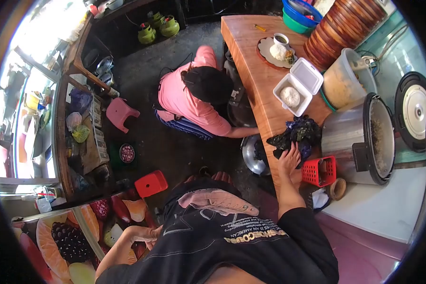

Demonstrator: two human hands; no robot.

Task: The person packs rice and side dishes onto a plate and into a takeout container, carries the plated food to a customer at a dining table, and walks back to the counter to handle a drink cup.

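Observation:
My right hand (289, 160) reaches over the wooden table (251, 61), fingers stretched out against a crumpled heap of black plastic bags (302, 133). No grip on the plastic shows. Just behind the bags, an open white foam box (305, 81) has a mound of white rice (289, 96) in its base. Low at my left side is my left hand (148, 234), near my black shirt. Its fingers are loosely bent, partly tucked out of sight, and nothing shows in them.
A co-worker in a pink shirt (189, 94) bends beside the table, one arm at its edge. To the right stand a red basket (318, 171) and a large rice pot (357, 139). A red stool (151, 183) and pink stool (122, 115) are on the floor.

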